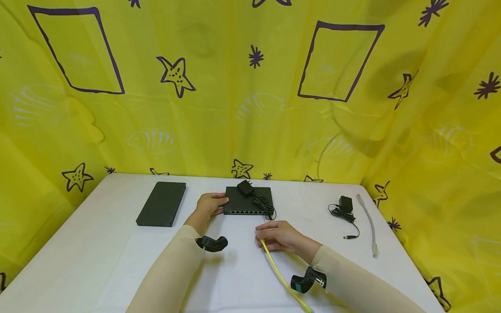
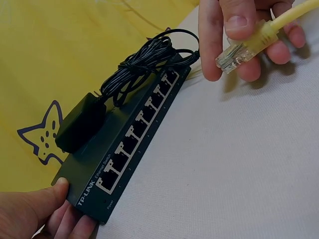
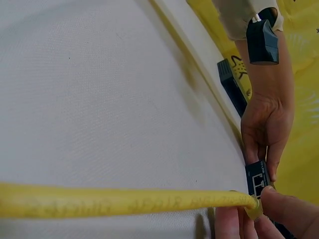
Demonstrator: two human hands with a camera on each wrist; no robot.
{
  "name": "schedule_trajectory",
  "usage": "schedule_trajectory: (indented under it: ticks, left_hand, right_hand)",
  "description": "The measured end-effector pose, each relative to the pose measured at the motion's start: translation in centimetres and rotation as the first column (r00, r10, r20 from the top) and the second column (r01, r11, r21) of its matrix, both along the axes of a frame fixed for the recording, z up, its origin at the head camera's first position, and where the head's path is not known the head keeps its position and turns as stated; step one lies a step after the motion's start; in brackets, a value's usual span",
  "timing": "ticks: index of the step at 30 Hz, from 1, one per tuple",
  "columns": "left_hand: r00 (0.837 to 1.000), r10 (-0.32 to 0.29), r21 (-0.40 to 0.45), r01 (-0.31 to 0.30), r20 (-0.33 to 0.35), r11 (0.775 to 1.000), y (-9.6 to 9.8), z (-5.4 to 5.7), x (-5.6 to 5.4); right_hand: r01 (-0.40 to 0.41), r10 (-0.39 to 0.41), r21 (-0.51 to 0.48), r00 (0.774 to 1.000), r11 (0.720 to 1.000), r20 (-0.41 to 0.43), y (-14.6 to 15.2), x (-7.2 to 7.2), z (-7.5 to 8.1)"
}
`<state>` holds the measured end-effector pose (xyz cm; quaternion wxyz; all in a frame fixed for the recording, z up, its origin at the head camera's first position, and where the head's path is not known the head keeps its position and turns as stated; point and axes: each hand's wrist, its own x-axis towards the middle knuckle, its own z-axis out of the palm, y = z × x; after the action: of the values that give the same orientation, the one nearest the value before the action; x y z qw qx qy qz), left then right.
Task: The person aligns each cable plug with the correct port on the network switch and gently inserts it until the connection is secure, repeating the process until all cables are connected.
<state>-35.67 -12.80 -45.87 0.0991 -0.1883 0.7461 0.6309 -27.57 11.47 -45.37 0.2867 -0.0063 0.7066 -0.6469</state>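
Observation:
My left hand [image 1: 208, 208] grips the left end of a dark TP-LINK Ethernet switch [image 1: 235, 203], thumb on top and fingers underneath. The switch's row of ports [image 2: 137, 132] faces me, and no plug is in those visible. On top of it lies a black power adapter [image 2: 82, 124] with a bundled cord [image 2: 142, 64]. In front of the switch's right side, my right hand [image 1: 279, 237] pinches a yellow Ethernet cable [image 1: 278, 271] just behind its clear plug [image 2: 233, 56]. The left wrist view shows that plug apart from the ports, pointing toward the switch.
A flat black box [image 1: 162, 204] lies on the white table [image 1: 98, 243] to the left. At the right are another black power adapter [image 1: 345, 204] with its cord and a short grey-white network cable [image 1: 368, 221]. A yellow patterned curtain [image 1: 219, 130] rises behind the table.

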Motion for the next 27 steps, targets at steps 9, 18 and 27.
schedule_trajectory:
  ticks: [9, 18, 27]
  left_hand:
    - [1.0, -0.009, 0.001, 0.009, -0.021, 1.0, 0.0, 0.4, 0.3]
    - [1.0, -0.003, -0.005, 0.003, -0.013, 1.0, 0.0, 0.3, 0.3]
    - [1.0, -0.003, -0.011, 0.003, -0.004, 1.0, 0.0, 0.1, 0.2]
  right_hand:
    - [0.088, -0.088, 0.096, 0.996, 0.991, 0.001, -0.6, -0.2, 0.1]
    - [0.127, -0.13, 0.099, 0.991, 0.987, 0.026, -1.0, -0.4, 0.1]
    - [0.121, -0.123, 0.061, 0.992, 0.991, 0.027, -1.5, -0.6, 0.0]
